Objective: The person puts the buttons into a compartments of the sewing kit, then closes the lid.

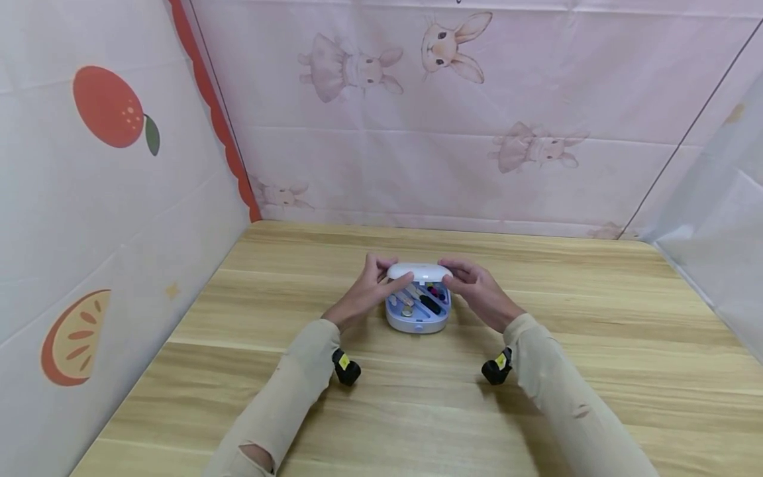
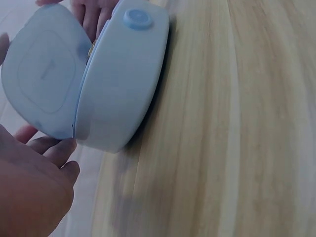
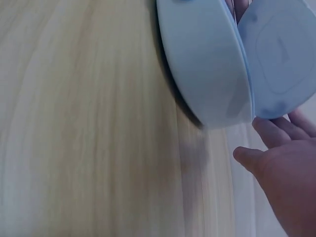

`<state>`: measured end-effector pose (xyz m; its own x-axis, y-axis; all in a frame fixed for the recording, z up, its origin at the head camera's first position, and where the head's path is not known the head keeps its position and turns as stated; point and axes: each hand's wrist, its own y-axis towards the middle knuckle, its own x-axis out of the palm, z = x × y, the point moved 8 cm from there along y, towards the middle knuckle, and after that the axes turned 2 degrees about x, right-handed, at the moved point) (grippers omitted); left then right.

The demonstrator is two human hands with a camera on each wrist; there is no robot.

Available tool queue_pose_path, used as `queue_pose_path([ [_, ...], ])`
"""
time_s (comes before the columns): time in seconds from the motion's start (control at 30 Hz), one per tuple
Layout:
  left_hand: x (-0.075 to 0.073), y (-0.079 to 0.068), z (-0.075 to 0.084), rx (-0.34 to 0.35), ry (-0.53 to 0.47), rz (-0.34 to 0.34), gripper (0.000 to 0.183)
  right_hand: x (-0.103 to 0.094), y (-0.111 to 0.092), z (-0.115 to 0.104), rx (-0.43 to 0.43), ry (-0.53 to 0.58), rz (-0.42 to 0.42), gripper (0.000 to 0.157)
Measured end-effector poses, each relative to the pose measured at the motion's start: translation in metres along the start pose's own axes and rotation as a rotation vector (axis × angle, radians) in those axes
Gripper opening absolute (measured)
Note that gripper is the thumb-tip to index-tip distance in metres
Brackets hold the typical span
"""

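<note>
A small white and light-blue case (image 1: 411, 326) stands on the table, its hinged lid (image 1: 420, 272) raised at the back. My left hand (image 1: 365, 293) holds the lid's left side, thumb on the front edge and fingers behind. On the other side, my right hand (image 1: 481, 291) grips the lid in the same way. Inside the case lie a black-handled tool (image 1: 430, 305), a round disc (image 1: 407, 311) and several small coloured pieces (image 1: 435, 290), too small to identify. The lid's smooth inner face (image 2: 47, 79) shows in the left wrist view, beside the case's round blue button (image 2: 138, 19).
The case rests on a wood-grain table (image 1: 417, 411). A pink rabbit-print sheet (image 1: 417, 172) hangs behind it, a fruit-print sheet (image 1: 143, 225) at the left and a pale sheet (image 1: 721, 218) at the right. Black wrist cameras (image 1: 347, 368) sit below both hands.
</note>
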<state>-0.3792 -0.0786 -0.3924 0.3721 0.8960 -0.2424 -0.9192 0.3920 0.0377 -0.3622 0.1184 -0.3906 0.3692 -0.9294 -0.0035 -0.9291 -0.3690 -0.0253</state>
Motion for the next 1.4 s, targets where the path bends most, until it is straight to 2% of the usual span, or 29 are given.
queue_pose_path([
  [0.17,-0.002,-0.001,-0.003,0.006,0.035,-0.029,0.068,-0.002,-0.002,0.002,-0.007,-0.086,-0.028,0.064],
  [0.4,-0.001,-0.001,-0.002,0.073,0.036,-0.071,0.060,0.001,-0.006,0.002,-0.023,-0.139,-0.086,0.073],
  [1.0,0.000,-0.003,-0.009,0.102,0.105,-0.141,0.079,0.008,-0.009,0.007,-0.071,-0.247,-0.157,0.082],
  [1.4,0.002,-0.005,-0.009,0.120,0.163,-0.145,0.087,0.009,-0.008,0.013,-0.095,-0.286,-0.166,0.087],
])
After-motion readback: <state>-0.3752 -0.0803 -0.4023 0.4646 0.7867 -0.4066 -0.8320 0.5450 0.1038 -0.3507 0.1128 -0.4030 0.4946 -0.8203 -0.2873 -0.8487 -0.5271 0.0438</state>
